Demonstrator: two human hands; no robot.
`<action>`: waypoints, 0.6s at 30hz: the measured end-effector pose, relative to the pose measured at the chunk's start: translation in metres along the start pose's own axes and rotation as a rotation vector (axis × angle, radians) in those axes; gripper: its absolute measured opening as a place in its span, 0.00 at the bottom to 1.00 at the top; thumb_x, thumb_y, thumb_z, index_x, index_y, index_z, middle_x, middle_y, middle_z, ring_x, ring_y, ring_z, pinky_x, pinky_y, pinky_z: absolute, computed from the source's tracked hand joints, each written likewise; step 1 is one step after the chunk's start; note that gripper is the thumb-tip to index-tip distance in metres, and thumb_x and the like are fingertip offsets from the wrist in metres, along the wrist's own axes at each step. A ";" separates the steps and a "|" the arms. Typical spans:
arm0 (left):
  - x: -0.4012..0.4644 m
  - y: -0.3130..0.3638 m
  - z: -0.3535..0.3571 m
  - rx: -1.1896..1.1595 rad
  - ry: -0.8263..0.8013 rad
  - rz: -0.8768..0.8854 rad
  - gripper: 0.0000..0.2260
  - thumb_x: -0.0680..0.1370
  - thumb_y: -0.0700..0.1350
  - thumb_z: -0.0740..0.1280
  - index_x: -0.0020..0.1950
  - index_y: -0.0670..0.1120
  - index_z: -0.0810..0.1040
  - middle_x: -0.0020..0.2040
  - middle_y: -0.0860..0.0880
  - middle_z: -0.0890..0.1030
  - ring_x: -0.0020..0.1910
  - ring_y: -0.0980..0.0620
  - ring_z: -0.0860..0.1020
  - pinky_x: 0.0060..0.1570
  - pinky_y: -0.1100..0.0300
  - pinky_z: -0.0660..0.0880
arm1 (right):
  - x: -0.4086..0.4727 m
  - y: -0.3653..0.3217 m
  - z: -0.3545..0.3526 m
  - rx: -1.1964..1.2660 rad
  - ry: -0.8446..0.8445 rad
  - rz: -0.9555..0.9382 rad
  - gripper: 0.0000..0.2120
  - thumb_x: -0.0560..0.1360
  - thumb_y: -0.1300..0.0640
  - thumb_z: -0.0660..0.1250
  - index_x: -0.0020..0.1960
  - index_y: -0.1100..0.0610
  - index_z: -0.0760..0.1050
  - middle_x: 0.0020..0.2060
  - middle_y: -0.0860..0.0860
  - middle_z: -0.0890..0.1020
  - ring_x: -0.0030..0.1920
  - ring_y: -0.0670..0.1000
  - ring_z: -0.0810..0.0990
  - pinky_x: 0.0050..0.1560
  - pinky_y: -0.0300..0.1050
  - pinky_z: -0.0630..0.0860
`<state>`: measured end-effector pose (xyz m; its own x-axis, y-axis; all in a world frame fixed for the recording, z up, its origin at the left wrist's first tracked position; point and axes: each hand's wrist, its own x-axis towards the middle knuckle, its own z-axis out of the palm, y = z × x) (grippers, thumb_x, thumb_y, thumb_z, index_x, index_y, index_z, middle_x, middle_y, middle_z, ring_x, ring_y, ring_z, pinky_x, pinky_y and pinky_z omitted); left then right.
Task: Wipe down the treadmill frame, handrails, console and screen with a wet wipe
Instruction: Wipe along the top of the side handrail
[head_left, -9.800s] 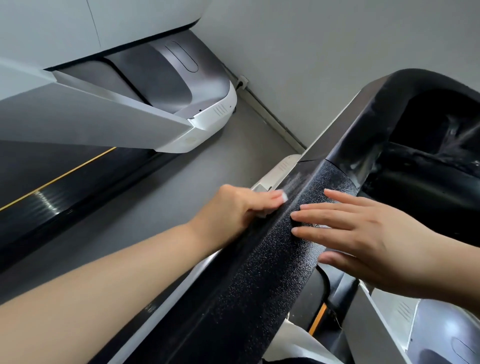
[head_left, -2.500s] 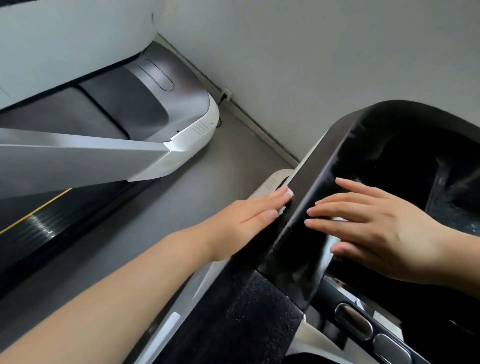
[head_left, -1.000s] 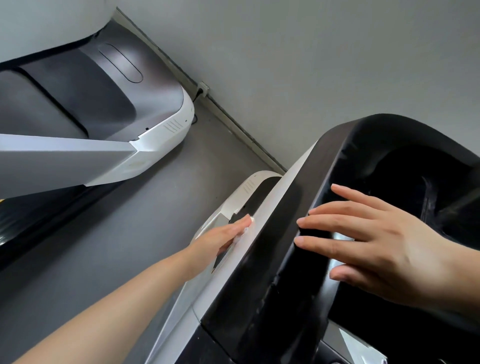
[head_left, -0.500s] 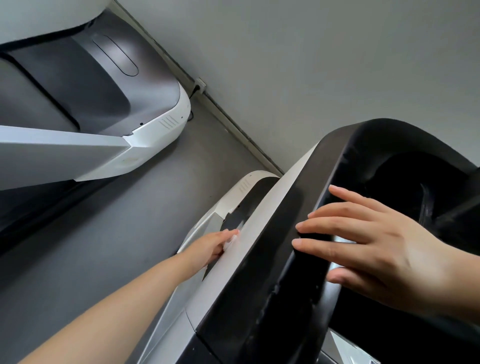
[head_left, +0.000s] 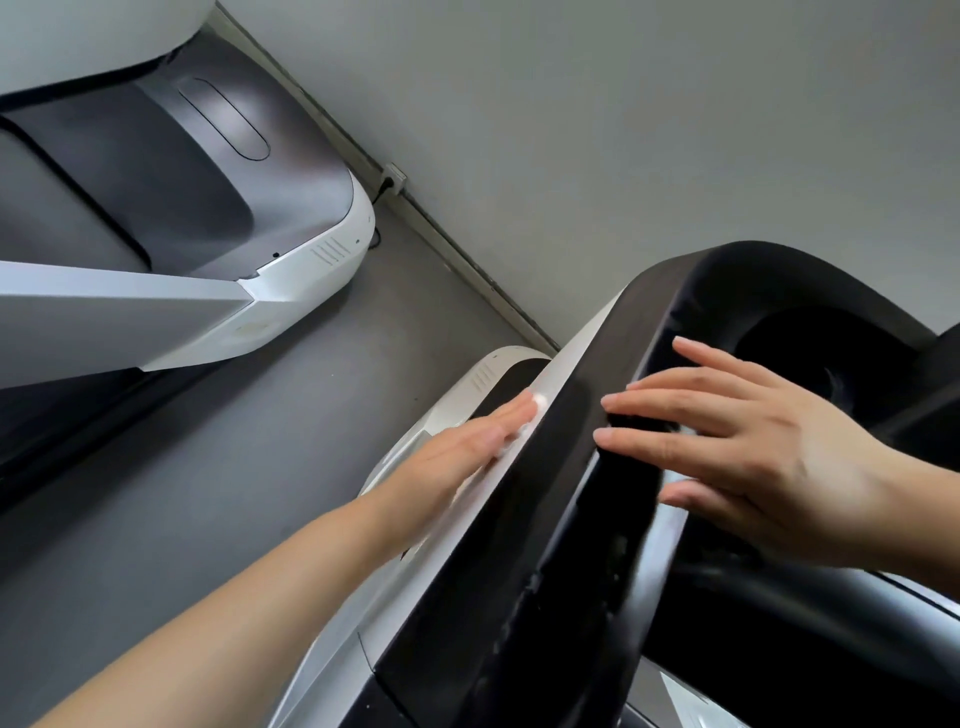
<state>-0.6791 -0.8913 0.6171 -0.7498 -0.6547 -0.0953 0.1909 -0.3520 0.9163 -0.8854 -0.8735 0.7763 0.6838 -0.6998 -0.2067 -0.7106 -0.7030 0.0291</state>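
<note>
Treadmill side panel, a white strip, is running in a long diagonal from near the person up and away toward the wall, seen from the head camera. Left hand is lying flat along it, straight fingers pressing a white wet wipe that is peeking out at the fingertips. More unwiped strip is lying ahead along that axis. Right hand is resting open, just beside, on the black console edge, gripping nothing. No containers are showing.
</note>
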 end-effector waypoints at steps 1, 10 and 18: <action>-0.002 0.009 0.003 0.024 -0.027 0.069 0.23 0.74 0.58 0.54 0.68 0.56 0.67 0.73 0.60 0.64 0.72 0.65 0.59 0.72 0.65 0.55 | -0.001 0.004 0.000 -0.011 -0.004 0.014 0.19 0.82 0.44 0.48 0.65 0.52 0.70 0.59 0.54 0.80 0.60 0.53 0.74 0.68 0.57 0.62; 0.053 0.037 0.003 0.366 -0.110 0.130 0.23 0.76 0.51 0.53 0.72 0.52 0.62 0.73 0.59 0.58 0.71 0.68 0.56 0.70 0.72 0.50 | -0.002 0.035 0.001 -0.102 -0.026 0.103 0.21 0.82 0.43 0.46 0.67 0.52 0.66 0.62 0.55 0.78 0.61 0.56 0.76 0.67 0.57 0.62; 0.031 0.038 0.010 0.230 -0.111 0.143 0.19 0.79 0.50 0.53 0.70 0.54 0.63 0.73 0.58 0.61 0.72 0.67 0.57 0.70 0.70 0.53 | -0.007 0.052 0.000 -0.106 0.011 0.154 0.26 0.83 0.45 0.46 0.63 0.60 0.76 0.60 0.58 0.79 0.57 0.56 0.80 0.68 0.55 0.61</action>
<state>-0.7015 -0.9188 0.6525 -0.7928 -0.6052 0.0727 0.1606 -0.0924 0.9827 -0.9273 -0.9048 0.7792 0.5701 -0.8013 -0.1814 -0.7862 -0.5962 0.1628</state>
